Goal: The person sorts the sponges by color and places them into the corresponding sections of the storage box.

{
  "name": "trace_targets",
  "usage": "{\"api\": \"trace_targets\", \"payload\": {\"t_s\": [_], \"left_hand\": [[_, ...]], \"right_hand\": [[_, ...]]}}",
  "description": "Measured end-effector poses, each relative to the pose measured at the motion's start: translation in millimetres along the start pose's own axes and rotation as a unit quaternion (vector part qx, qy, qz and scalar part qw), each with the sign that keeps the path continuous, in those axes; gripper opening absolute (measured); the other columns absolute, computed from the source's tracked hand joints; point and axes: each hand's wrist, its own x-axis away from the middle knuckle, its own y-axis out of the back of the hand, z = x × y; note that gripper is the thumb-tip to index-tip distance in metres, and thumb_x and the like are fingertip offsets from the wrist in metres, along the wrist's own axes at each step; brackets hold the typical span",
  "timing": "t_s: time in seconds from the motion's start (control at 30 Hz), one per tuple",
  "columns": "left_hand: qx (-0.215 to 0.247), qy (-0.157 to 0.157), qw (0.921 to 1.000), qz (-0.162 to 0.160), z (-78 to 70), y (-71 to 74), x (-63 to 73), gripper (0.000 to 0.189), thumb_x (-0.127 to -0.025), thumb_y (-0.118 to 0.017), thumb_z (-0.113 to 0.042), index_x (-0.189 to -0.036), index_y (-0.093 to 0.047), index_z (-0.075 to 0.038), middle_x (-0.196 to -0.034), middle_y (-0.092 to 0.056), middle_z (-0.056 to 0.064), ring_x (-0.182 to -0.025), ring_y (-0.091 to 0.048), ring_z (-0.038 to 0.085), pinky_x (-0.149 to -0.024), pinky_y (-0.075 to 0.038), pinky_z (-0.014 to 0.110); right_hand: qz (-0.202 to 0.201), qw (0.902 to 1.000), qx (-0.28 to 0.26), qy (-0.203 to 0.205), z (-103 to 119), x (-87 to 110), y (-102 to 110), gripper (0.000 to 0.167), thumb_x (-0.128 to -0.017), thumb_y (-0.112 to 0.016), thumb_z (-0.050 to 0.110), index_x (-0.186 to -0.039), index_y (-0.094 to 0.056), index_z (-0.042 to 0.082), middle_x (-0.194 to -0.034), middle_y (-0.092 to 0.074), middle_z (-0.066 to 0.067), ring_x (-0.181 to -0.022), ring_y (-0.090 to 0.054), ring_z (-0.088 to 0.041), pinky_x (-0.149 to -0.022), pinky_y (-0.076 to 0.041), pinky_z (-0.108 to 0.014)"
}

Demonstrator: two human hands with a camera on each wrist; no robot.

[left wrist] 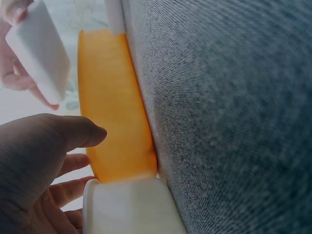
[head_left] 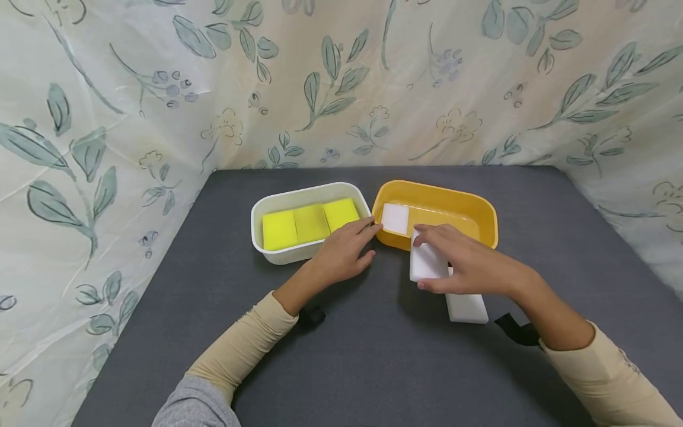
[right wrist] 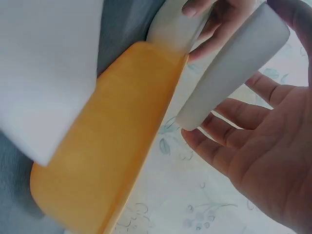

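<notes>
Between the thumb and fingers of my right hand (head_left: 469, 261) is a white sponge block (head_left: 427, 261), raised off the table near the front of a yellow-orange tub (head_left: 482, 207). In the right wrist view the same block (right wrist: 234, 66) is pinched by its ends. Another white block (head_left: 395, 217) lies inside the tub's left end. My left hand (head_left: 341, 252) has its fingers extended, with the fingertips near where the white tub (head_left: 290, 256) meets the orange one. Yellow sponge blocks (head_left: 311, 223) sit in a row in the white tub.
Below my right hand, a white block (head_left: 466, 308) lies on the dark grey table (head_left: 363, 362), and part of another shows just behind it. A leaf-patterned curtain (head_left: 405, 89) rises behind the table and along its sides.
</notes>
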Motion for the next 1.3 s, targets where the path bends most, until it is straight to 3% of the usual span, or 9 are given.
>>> {"api": "trace_targets", "payload": {"t_s": [0.27, 0.57, 0.93, 1.13, 1.3], "left_hand": [[-0.002, 0.003, 1.0, 0.003, 0.6, -1.2, 1.1, 0.061, -0.097, -0.067, -0.026, -0.152, -0.044, -0.01, -0.156, -0.04, 0.011, -0.14, -0.041, 0.024, -0.115, -0.032, 0.036], [-0.002, 0.0, 1.0, -0.001, 1.0, -1.3, 1.0, 0.061, -0.097, -0.068, -0.025, -0.151, -0.045, -0.009, -0.156, -0.041, 0.011, -0.14, -0.041, 0.024, -0.115, -0.032, 0.036], [-0.012, -0.015, 0.9997, -0.012, 2.4, -1.6, 0.5, 0.06, -0.097, -0.066, -0.025, -0.151, -0.045, -0.008, -0.155, -0.042, 0.012, -0.14, -0.042, 0.025, -0.114, -0.032, 0.036], [-0.011, -0.013, 0.9998, -0.009, 2.5, -2.0, -0.1, 0.06, -0.098, -0.066, -0.025, -0.151, -0.044, -0.008, -0.155, -0.041, 0.012, -0.141, -0.041, 0.024, -0.115, -0.032, 0.036], [-0.011, -0.016, 0.9998, -0.011, 2.6, -2.5, -0.4, 0.061, -0.097, -0.066, -0.025, -0.151, -0.044, -0.007, -0.155, -0.042, 0.012, -0.14, -0.041, 0.024, -0.115, -0.031, 0.036]], "right_hand": [[0.008, 0.9999, 0.009, -0.002, -10, -3.8, 1, 0.055, -0.086, -0.078, 0.045, -0.125, -0.059, 0.012, -0.151, -0.045, -0.017, -0.127, -0.047, -0.032, -0.098, -0.047, -0.052], [0.003, 0.9999, 0.014, 0.003, -16, -6.0, 6, 0.056, -0.091, -0.073, 0.043, -0.133, -0.063, 0.007, -0.145, -0.052, -0.017, -0.132, -0.048, -0.036, -0.104, -0.042, -0.057], [-0.029, 0.9994, 0.008, 0.016, -22, -10.9, 9, 0.043, -0.094, -0.073, 0.026, -0.13, -0.067, 0.003, -0.129, -0.066, -0.01, -0.111, -0.063, -0.025, -0.092, -0.053, -0.048], [-0.041, 0.9991, 0.003, 0.009, -24, -12.1, 11, 0.036, -0.096, -0.07, 0.026, -0.126, -0.07, 0.006, -0.118, -0.07, -0.004, -0.094, -0.061, -0.016, -0.082, -0.054, -0.044], [-0.049, 0.9988, 0.006, -0.003, -26, -12.5, 10, 0.035, -0.096, -0.07, 0.025, -0.126, -0.07, 0.006, -0.117, -0.071, -0.004, -0.093, -0.061, -0.017, -0.082, -0.054, -0.045]]}}
